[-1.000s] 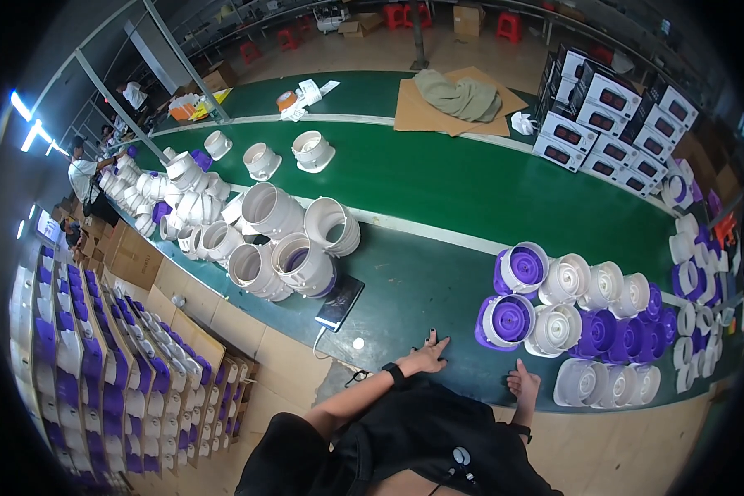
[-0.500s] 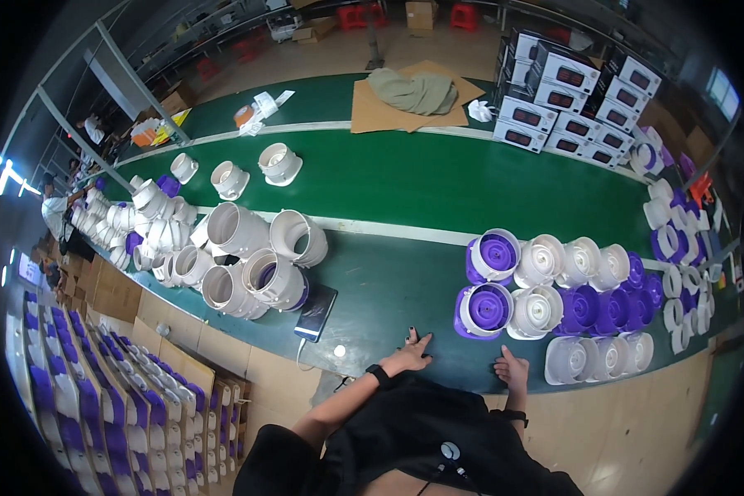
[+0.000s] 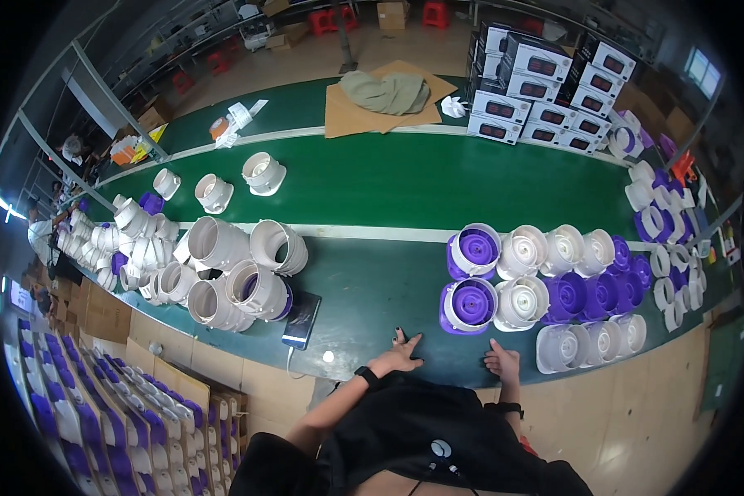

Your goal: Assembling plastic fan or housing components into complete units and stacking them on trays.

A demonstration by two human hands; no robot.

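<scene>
My left hand lies on the dark green bench, its fingers spread and empty. To its left is a phone with a white cable. My right hand is at the near bench edge, thumb stretched up apart from loosely bent fingers, and I see nothing in it. Beyond it stand rows of round plastic housings: a white ring on a purple base, an all-white housing and purple bases. A clear-looking whitish housing sits right of my right hand.
White cylinders crowd the bench at left, with a heap of white parts beyond. A green conveyor belt runs behind, carrying a few white housings. Stacked boxes and cloth on cardboard stand farther back. Racks of parts fill lower left.
The whole view has shifted slightly, so the bench and parts sit a little farther left. Both hands stay near the same spots; the fingers of my right hand have turned slightly.
</scene>
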